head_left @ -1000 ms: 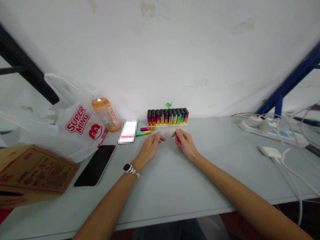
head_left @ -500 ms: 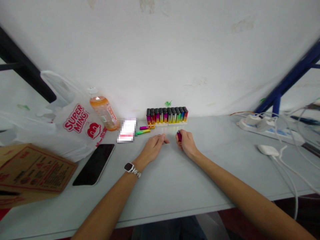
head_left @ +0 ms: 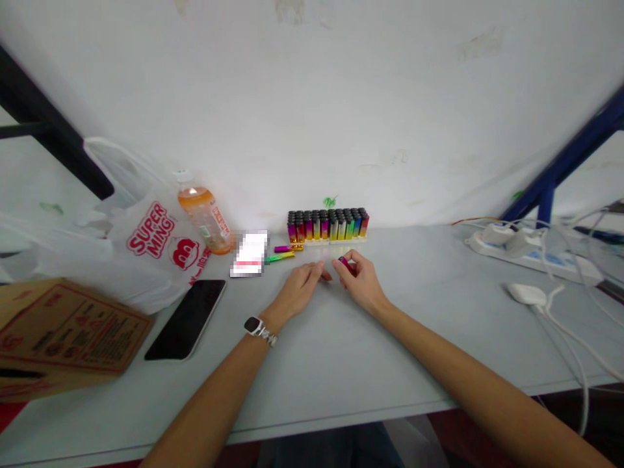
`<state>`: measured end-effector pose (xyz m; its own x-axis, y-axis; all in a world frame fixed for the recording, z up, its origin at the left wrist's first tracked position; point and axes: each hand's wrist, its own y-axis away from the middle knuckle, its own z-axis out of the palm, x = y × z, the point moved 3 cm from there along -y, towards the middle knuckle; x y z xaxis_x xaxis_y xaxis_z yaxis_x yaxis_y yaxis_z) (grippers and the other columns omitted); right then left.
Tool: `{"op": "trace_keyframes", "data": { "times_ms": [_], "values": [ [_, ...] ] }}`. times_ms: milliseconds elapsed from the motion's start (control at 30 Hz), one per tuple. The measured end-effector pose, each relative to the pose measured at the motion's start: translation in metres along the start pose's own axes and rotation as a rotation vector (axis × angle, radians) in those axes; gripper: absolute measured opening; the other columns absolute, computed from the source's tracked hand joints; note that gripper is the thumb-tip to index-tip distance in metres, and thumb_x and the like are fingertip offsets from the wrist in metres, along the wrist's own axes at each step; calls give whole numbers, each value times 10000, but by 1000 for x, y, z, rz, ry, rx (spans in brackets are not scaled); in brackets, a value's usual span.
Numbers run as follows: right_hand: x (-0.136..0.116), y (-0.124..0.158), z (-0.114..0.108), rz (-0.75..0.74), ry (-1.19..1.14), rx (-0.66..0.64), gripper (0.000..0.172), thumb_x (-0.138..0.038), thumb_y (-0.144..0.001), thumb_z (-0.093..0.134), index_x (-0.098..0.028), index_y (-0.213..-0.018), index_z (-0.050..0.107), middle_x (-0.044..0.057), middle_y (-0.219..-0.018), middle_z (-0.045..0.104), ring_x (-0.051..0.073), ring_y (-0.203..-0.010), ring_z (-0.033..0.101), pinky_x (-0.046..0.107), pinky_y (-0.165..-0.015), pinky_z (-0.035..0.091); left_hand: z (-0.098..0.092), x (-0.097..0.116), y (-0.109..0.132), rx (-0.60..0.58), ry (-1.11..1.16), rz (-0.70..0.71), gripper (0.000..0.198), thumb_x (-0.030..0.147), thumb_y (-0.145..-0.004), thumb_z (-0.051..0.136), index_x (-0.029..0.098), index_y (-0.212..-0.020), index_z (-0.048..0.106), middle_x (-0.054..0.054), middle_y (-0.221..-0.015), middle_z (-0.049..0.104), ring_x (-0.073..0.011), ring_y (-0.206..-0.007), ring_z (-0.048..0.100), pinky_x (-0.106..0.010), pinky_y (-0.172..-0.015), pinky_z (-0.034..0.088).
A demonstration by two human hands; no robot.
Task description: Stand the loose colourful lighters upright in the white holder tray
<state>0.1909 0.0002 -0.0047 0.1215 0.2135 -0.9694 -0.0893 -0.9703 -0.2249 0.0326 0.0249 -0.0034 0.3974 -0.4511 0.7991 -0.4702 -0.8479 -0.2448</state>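
A purple-red lighter [head_left: 346,264] is gripped in my right hand [head_left: 361,283], its dark top pointing up and to the left. Just across from it, my left hand [head_left: 298,286] rests on the table with loosely stretched fingers, and nothing shows in it. Behind both hands stands a block of upright lighters [head_left: 327,225] in many colours with black tops, set in a pale tray [head_left: 316,243]. A purple-and-gold lighter [head_left: 288,248] and a green-and-yellow lighter [head_left: 280,258] lie flat to the left of the tray.
On the left are a white card [head_left: 249,253], an orange drink bottle [head_left: 207,221], a white plastic bag [head_left: 151,247], a black phone [head_left: 186,320] and a cardboard box [head_left: 73,331]. A power strip [head_left: 536,254] and a white charger [head_left: 527,294] with cables lie on the right.
My right hand has moved slightly left, closer to my left hand, and the lighter in it has tilted to the left. My left hand has stayed about where it was.
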Motion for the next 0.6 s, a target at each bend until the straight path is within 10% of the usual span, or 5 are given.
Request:
{"op": "trace_keyframes", "data": {
  "times_ms": [600],
  "values": [
    [12, -6, -4, -22, -9, 65, 191, -389, -830, 568, -233, -782, 470, -88, -541, 373, 104, -479, 335, 237, -472, 277, 0, 3, 0, -20, -13, -12, 641, 551, -1017, 257, 183, -892, 767, -62, -931, 768, -207, -905, 676, -347, -955, 485]
  ]
}}
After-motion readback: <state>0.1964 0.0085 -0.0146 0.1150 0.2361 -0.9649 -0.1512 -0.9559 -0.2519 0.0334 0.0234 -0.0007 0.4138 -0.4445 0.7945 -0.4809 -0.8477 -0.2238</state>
